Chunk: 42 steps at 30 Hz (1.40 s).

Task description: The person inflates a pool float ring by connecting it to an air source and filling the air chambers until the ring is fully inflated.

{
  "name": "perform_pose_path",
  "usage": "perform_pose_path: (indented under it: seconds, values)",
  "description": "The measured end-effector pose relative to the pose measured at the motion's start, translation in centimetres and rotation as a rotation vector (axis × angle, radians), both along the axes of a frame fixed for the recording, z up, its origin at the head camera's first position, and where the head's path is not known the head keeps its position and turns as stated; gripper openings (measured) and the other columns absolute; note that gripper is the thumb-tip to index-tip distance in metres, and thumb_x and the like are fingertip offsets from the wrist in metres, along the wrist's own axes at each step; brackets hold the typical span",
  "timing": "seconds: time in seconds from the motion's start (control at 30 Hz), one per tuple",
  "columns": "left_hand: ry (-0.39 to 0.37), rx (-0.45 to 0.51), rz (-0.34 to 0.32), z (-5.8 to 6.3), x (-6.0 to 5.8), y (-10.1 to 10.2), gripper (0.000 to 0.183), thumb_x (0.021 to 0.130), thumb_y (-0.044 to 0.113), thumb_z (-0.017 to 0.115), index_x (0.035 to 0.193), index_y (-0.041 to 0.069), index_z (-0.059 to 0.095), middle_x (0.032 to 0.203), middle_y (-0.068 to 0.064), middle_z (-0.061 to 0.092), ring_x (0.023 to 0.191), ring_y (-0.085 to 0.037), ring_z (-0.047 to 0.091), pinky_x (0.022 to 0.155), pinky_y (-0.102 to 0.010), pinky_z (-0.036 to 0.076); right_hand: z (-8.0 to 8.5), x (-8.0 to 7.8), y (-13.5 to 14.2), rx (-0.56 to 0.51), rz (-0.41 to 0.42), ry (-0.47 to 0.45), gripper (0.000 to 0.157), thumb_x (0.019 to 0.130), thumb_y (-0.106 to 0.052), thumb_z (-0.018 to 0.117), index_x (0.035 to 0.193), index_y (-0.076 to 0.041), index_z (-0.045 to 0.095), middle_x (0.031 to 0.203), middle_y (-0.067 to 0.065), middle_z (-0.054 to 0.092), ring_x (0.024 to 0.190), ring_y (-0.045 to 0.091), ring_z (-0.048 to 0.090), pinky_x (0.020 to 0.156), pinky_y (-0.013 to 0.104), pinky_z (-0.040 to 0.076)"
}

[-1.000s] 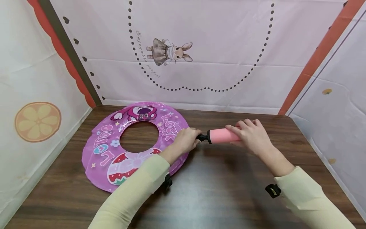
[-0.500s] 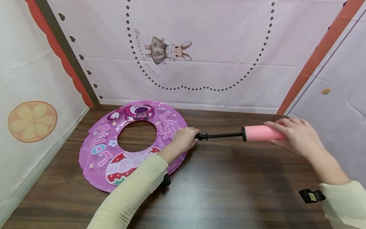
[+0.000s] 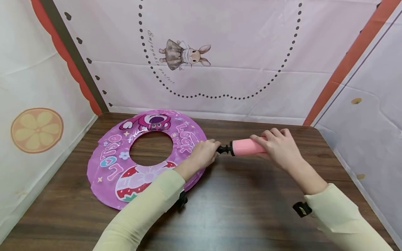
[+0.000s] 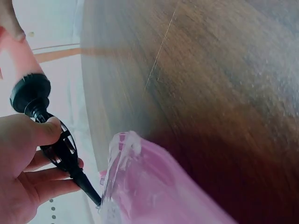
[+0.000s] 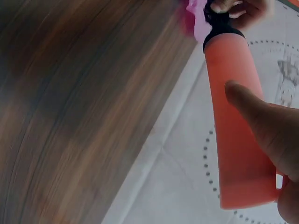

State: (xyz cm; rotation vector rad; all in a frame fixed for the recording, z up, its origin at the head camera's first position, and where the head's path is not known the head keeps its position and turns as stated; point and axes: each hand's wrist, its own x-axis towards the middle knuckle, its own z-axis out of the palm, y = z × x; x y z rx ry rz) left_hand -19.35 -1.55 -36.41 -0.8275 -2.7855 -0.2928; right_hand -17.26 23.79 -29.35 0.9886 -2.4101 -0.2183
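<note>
The purple printed swim ring (image 3: pixel 124 155), its outer edge puckered, lies towards the far left corner of the table (image 3: pixel 235 209). The pink pump (image 3: pixel 248 146) — nearly fully compressed — is roughly level above the table, black nozzle (image 4: pixel 88 187) at the ring's edge.

Left fingers (image 3: pixel 214 143) grip black end (image 3: pixel 223 149); right fingers (image 3: pixel 267 135), pink pump (image 3: pixel 246 146)

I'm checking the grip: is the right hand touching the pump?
Touching: the right wrist view shows the right hand gripping the pump, thumb laid on it.
</note>
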Motion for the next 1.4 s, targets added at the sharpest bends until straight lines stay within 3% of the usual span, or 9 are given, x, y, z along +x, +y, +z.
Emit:
perform_pose_path:
  seconds: [0.23, 0.63, 0.7, 0.8, 0.87, 0.9, 1.03, 1.13, 1.4]
  values:
    - [-0.031, 0.030, 0.004, -0.3, -0.2, 0.1, 0.022, 0.081, 0.022, 0.070, 0.100, 0.011, 0.066, 0.090, -0.004, 0.067, 0.076, -0.019, 0.064, 0.063, -0.031, 0.054, -0.6, -0.1, -0.4, 0.008, -0.013, -0.018, 0.057, 0.062, -0.037, 0.083, 0.113, -0.020, 0.063, 0.090, 0.009, 0.063, 0.087, 0.031, 0.056, 0.068, 0.047, 0.042]
    - [-0.055, -0.003, 0.006, -0.3, -0.3, -0.3, 0.027, 0.083, 0.025, 0.068, 0.106, 0.012, 0.064, 0.093, -0.005, 0.067, 0.079, -0.021, 0.065, 0.065, -0.032, 0.055, 1.7, 1.2, 6.0, -0.025, -0.066, -0.082, 0.067, 0.056, -0.034, 0.085, 0.117, -0.020, 0.061, 0.093, 0.009, 0.064, 0.088, 0.033, 0.056, 0.069, 0.048, 0.042]
    - [-0.051, -0.011, 0.016, -0.5, -0.3, -0.7, 0.028, 0.083, 0.026, 0.068, 0.107, 0.013, 0.064, 0.093, -0.005, 0.067, 0.078, -0.021, 0.065, 0.065, -0.032, 0.054, 2.5, 1.4, 7.3, -0.037, -0.090, -0.097, 0.062, 0.065, -0.053, 0.076, 0.116, -0.021, 0.062, 0.094, 0.010, 0.064, 0.089, 0.034, 0.056, 0.070, 0.049, 0.042]
    - [-0.043, -0.002, 0.016, -0.6, -0.4, -1.1, 0.029, 0.083, 0.026, 0.068, 0.108, 0.013, 0.064, 0.094, -0.005, 0.067, 0.078, -0.021, 0.065, 0.065, -0.032, 0.054, 3.2, 1.7, 8.7, -0.047, -0.115, -0.098, 0.072, 0.075, -0.076, 0.041, 0.116, -0.021, 0.061, 0.094, 0.012, 0.064, 0.089, 0.035, 0.056, 0.070, 0.051, 0.042]
    - [-0.031, 0.001, 0.015, -0.7, -0.5, -1.2, 0.029, 0.083, 0.026, 0.068, 0.108, 0.013, 0.064, 0.095, -0.005, 0.067, 0.078, -0.021, 0.065, 0.065, -0.032, 0.054, 3.2, 1.7, 9.0, -0.050, -0.111, -0.088, 0.083, 0.076, -0.076, 0.014, 0.116, -0.020, 0.061, 0.093, 0.012, 0.063, 0.088, 0.036, 0.056, 0.070, 0.052, 0.042]
    - [-0.027, 0.003, 0.015, -0.7, -0.5, -1.2, 0.029, 0.082, 0.026, 0.068, 0.108, 0.013, 0.065, 0.095, -0.004, 0.067, 0.078, -0.021, 0.065, 0.064, -0.031, 0.054, 3.0, 1.6, 8.7, -0.053, -0.097, -0.075, 0.084, 0.077, -0.076, 0.012, 0.115, -0.020, 0.062, 0.092, 0.012, 0.063, 0.087, 0.036, 0.056, 0.068, 0.051, 0.041]
    - [0.001, -0.014, -0.009, -0.5, -0.3, -1.0, 0.027, 0.082, 0.025, 0.068, 0.106, 0.013, 0.065, 0.094, -0.004, 0.067, 0.077, -0.020, 0.065, 0.063, -0.031, 0.054, 1.4, 1.0, 5.9, -0.039, -0.006, -0.028, 0.062, 0.079, -0.067, 0.049, 0.113, -0.017, 0.063, 0.089, 0.011, 0.063, 0.082, 0.034, 0.056, 0.061, 0.047, 0.040]
    - [0.031, -0.028, -0.036, -0.4, -0.2, -0.8, 0.025, 0.082, 0.024, 0.068, 0.104, 0.013, 0.066, 0.091, -0.004, 0.067, 0.075, -0.019, 0.065, 0.060, -0.029, 0.054, 0.0, 0.7, 3.1, -0.020, 0.029, -0.005, 0.057, 0.064, -0.046, 0.075, 0.112, -0.017, 0.063, 0.087, 0.010, 0.064, 0.080, 0.032, 0.057, 0.057, 0.043, 0.039]
    - [0.004, 0.011, -0.021, -0.5, 0.2, -0.3, 0.021, 0.081, 0.021, 0.069, 0.100, 0.013, 0.067, 0.087, -0.003, 0.067, 0.074, -0.018, 0.064, 0.060, -0.029, 0.053, -1.5, 0.3, -0.7, -0.012, 0.005, 0.004, 0.059, 0.059, -0.040, 0.083, 0.111, -0.019, 0.064, 0.087, 0.008, 0.063, 0.083, 0.030, 0.056, 0.063, 0.045, 0.041]
